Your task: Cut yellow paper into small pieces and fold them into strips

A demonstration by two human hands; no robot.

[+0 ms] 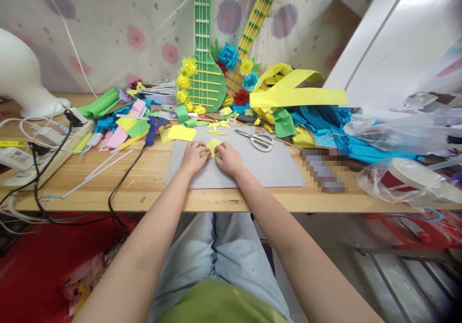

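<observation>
A small yellow paper piece (214, 145) is held between both hands above the grey cutting mat (267, 171). My left hand (195, 156) pinches its left edge, fingers curled. On the right edge, my right hand (228, 157) has its fingers closed on the same paper. White-handled scissors (262, 142) lie on the mat to the right of my right hand. Behind the hands is a thin yellow paper scrap (217, 132). Yellow sheets (181, 133) rest at the mat's back left corner. The fingertips partly cover the held paper.
A blue glue gun (156, 126) lies left of the mat, its black cord crossing the table (144, 200). Green (207, 84) and yellow (252, 17) paper instruments stand behind. Crumpled blue paper (325, 121) and a bagged tape roll (404, 178) lie right; a power strip (54, 154) sits left.
</observation>
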